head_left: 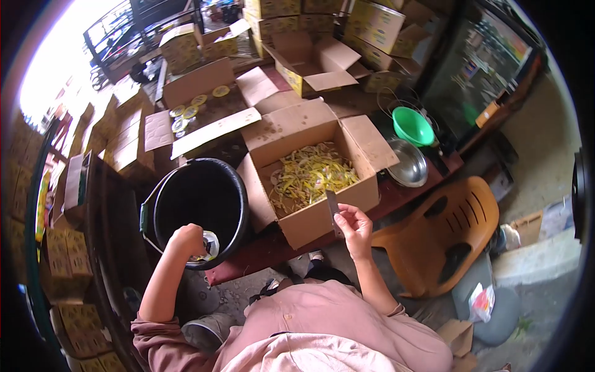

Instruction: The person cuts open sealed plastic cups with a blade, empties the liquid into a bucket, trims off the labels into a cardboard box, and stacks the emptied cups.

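My left hand [188, 240] is closed on a small round container [212, 245], pale with a bit of yellow, just over the near rim of a black bucket [238, 186]. My fingers hide part of that container, so its exact kind is unclear. Between the thumb and fingers of my right hand [354, 228] is a flat grey metal blade [333, 208], held upright at the near wall of an open cardboard box [310, 228]. Inside the box lies a heap of yellow strips [316, 173], which look like peeled labels or wrappers.
Another open carton [198, 139] at the back left holds several yellow-lidded containers [198, 100]. A green bowl [413, 126] and a metal basin [406, 162] stand to the right, above an orange plastic chair [443, 248]. Stacked yellow cartons [127, 133] line the left side.
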Demonstrator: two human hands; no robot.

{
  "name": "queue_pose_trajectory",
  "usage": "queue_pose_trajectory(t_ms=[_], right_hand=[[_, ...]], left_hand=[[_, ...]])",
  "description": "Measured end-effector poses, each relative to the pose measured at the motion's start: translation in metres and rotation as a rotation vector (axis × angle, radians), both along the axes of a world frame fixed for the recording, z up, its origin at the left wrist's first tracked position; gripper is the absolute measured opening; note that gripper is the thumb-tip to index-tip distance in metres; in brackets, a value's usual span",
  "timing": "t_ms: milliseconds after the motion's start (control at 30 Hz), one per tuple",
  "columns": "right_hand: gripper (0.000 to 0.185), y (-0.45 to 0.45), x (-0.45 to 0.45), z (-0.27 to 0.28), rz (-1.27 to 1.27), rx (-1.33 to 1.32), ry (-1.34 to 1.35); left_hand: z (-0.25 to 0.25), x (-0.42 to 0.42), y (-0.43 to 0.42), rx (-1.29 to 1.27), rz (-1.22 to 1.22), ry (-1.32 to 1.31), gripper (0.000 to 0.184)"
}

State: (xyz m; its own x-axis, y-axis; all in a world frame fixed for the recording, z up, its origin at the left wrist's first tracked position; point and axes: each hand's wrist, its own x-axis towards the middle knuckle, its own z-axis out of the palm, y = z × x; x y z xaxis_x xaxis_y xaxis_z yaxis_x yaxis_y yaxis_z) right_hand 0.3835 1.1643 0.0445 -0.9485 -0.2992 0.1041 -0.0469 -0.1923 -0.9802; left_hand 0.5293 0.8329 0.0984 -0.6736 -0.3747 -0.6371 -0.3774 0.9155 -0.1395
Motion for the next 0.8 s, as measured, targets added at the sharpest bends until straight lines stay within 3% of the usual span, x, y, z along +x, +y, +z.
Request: queue_pose_trajectory(t_ms=[100, 200, 267, 333, 400, 467, 533, 667, 733, 800], right_hand=[[0.025, -0.012, -0.018, 0.002, 0.052, -0.005, -0.003], [0.026, -0.024, -0.031, 0.000, 0.143, -0.038, -0.043], [0.025, -0.031, -0.038, -0.002, 0.217, -0.081, -0.106], [0.028, -0.039, -0.047, -0.007, 0.268, -0.114, -0.162], [0.029, -0.047, -0.056, -0.009, 0.317, -0.120, -0.195], [0.032, -0.058, -0.064, -0.007, 0.385, -0.066, -0.157], [0.033, -0.071, -0.071, 0.002, 0.463, 0.011, -0.132], [0.034, -0.117, -0.076, 0.025, 0.646, 0.018, 0.001], [0.031, -0.144, -0.072, 0.035, 0.712, -0.017, 0.152], [0.027, -0.162, -0.063, 0.054, 0.822, 0.013, 0.105]], left_hand=[[0.009, -0.001, -0.002, 0.083, 0.158, 0.030, 0.036], [-0.002, 0.010, 0.000, 0.025, 0.163, 0.082, 0.037], [0.018, 0.006, 0.005, 0.118, 0.279, 0.054, 0.039], [0.007, 0.009, 0.002, 0.033, 0.231, 0.228, 0.048], [0.006, 0.011, 0.001, 0.066, 0.367, 0.586, 0.051], [0.004, 0.014, 0.008, 0.129, 0.386, 1.080, 0.045], [-0.001, 0.008, 0.022, 0.267, 0.484, 1.358, 0.039], [-0.034, -0.007, 0.046, 0.299, 0.770, 1.673, 0.037], [-0.046, -0.014, 0.049, 0.211, 0.676, 1.767, 0.040], [-0.042, -0.024, 0.060, 0.180, 0.656, 1.866, 0.048]])
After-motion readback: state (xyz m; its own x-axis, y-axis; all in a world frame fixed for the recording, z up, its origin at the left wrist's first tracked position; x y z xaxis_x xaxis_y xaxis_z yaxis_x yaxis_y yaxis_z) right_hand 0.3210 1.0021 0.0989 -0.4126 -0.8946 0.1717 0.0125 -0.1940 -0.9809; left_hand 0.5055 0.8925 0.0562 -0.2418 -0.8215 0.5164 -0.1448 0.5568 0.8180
